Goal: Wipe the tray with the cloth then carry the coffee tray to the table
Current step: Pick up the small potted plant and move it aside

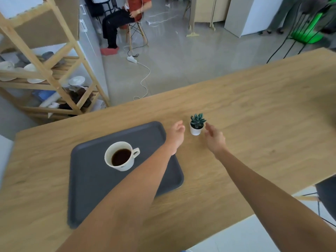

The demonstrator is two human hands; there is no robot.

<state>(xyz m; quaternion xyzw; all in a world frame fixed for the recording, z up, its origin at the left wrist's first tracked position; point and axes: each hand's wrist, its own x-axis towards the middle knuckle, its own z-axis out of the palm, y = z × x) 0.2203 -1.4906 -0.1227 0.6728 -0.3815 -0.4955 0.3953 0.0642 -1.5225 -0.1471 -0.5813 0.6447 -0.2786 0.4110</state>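
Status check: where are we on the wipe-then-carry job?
Looks done: the grey tray sits flat on the wooden table with the full coffee cup on it, so the carry seems complete. Wiping can't be confirmed; no cloth in view. In hand: nothing; the left hand and right hand are open either side of the small potted succulent. Left: apparently nothing tray-related.

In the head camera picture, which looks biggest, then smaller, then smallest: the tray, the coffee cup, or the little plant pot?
1. The grey tray, by far the largest.
2. The white coffee cup on it.
3. The little plant pot; it sits slightly farther away, but clearly looks smallest.
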